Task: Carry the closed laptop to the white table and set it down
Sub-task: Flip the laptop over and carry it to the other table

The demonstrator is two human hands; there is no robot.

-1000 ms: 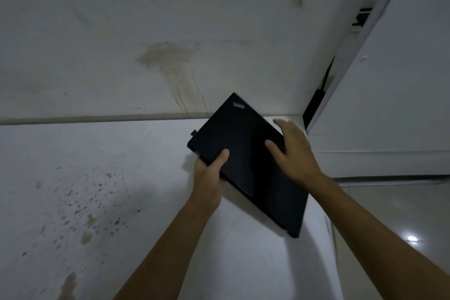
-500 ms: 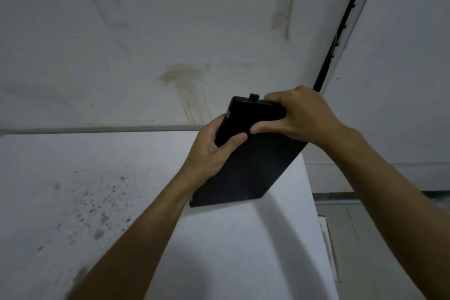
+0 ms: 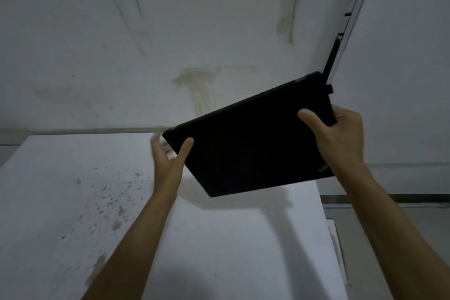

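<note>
The closed black laptop [image 3: 250, 143] hangs tilted in the air above the far right part of the white table [image 3: 231, 238], its shadow falling on the top below. My left hand [image 3: 170, 161] grips its near left corner, thumb on the lid and fingers underneath. My right hand [image 3: 338, 134] holds the right edge, thumb over the lid. A small logo shows on the lid near my right wrist. A small plug sticks out of the laptop's far right corner.
The table top carries dark speckles and stains [image 3: 109, 197] on its left half. A stained white wall [image 3: 194, 31] runs behind it. A white panel [image 3: 401, 80] stands at the right, with the tiled floor [image 3: 401, 238] beyond the table's right edge.
The laptop has turned from nearly on edge to a flatter tilt with the lid up. My right hand slid from its top end to the right edge, my left to the near left corner.
</note>
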